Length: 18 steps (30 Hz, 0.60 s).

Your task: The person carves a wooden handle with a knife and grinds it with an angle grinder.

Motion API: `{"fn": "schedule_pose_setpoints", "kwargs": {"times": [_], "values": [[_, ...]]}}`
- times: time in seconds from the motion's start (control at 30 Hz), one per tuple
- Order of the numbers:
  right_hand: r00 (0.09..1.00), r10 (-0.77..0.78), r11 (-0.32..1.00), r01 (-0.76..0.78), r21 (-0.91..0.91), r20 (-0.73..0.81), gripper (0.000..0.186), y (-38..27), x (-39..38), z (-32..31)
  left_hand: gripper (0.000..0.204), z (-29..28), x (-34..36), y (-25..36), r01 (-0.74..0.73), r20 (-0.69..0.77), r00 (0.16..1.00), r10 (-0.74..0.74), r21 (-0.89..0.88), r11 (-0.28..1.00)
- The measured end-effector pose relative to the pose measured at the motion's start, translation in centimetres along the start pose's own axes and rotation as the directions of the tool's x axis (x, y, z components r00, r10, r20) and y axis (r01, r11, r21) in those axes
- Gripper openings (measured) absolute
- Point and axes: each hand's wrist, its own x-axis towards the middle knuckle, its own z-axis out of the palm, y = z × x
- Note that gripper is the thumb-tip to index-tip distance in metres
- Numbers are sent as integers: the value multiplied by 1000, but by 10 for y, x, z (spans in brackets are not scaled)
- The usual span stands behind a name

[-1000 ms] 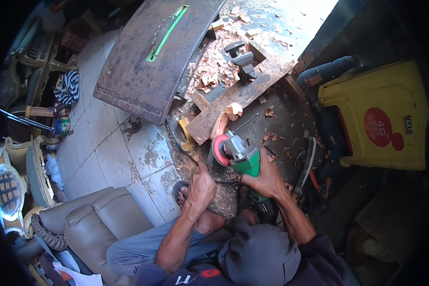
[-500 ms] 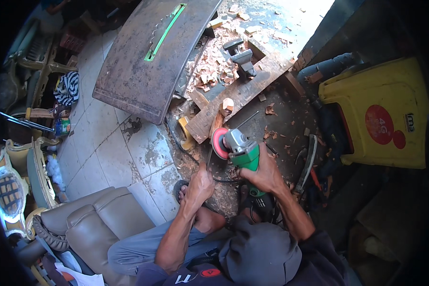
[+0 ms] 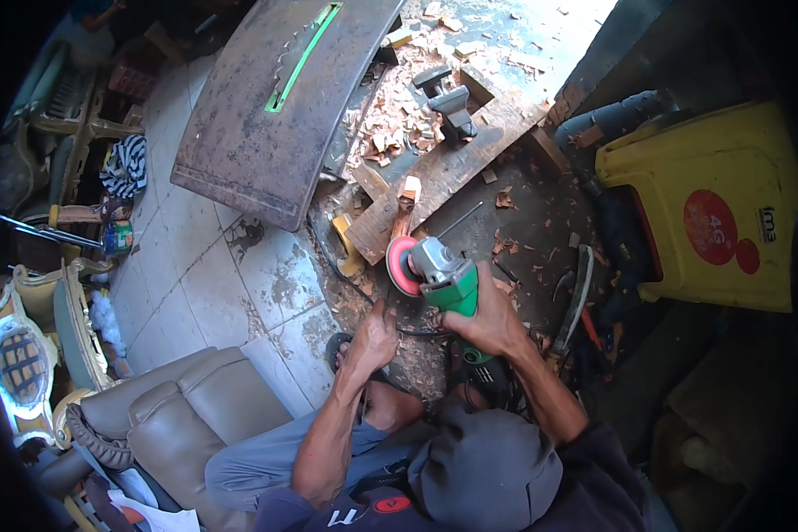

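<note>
My right hand (image 3: 486, 321) is wrapped round the green body of an angle grinder (image 3: 452, 282), which has a grey metal head. Its pinkish-red disc (image 3: 404, 265) lies against or just over a narrow piece of wood (image 3: 402, 222). The wood's far end, with a pale cut face, rests on the edge of a wooden board. My left hand (image 3: 374, 341) is closed at the near end of this wood, just below the disc. The disc hides the middle of the wood, and I cannot tell whether they touch.
A clamp-like metal tool (image 3: 452, 108) stands on the wooden board (image 3: 479, 164) amid wood shavings (image 3: 399, 133). A brown tabletop (image 3: 248, 133) is at far left, a yellow plastic piece (image 3: 700, 204) at right. A brown cushioned seat (image 3: 204, 408) stands near left. A cable runs below the grinder.
The wood's far end has turned and shifted slightly left, showing a different side of its pale face. The grinder and its disc have moved slightly left. Both hands keep their grip.
</note>
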Motion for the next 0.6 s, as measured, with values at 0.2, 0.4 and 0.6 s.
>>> {"fn": "schedule_pose_setpoints", "kwargs": {"times": [0.2,0.4,0.6], "values": [[1000,-28,1000,28,-3,-6,76,2,-2,1,36,1,3,-2,-31,-35,999,27,-102,994],[1000,-22,1000,22,-11,-11,76,6,-3,2,41,3,0,0,32,25,999,-29,-136,990],[999,-41,999,41,-23,-3,76,6,-1,5,41,14,11,-31,110,96,991,-89,-242,964]]}}
